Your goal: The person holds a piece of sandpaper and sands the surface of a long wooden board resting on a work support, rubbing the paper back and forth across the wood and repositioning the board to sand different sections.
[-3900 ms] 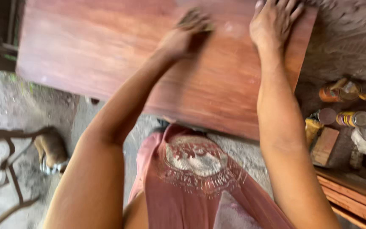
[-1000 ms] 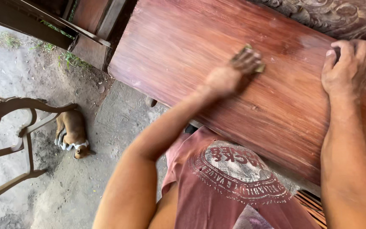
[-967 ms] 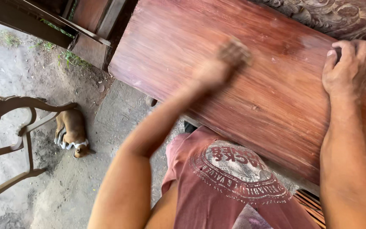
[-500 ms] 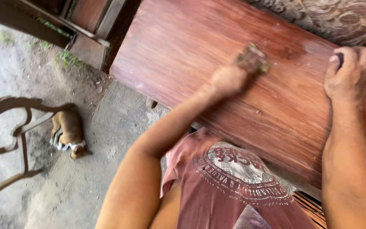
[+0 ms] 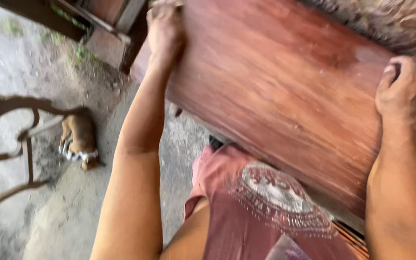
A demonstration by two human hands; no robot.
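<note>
Hands on the red-brown wooden desk (image 5: 285,96).
Our left hand (image 5: 165,26) presses its far corner, fingers blurred, grip unclear; our right hand (image 5: 407,86) rests, fingers curled, empty.

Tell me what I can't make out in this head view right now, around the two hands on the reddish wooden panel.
- Left hand: fingertips cut off by the top edge and blurred; whatever is in its grip cannot be seen.
- Right hand: fingers curl over a small dark thing, mostly hidden.
- Reddish wooden panel: right end runs off the frame.
- Carved piece behind it: blurred.
- Dog: head hidden.
</note>
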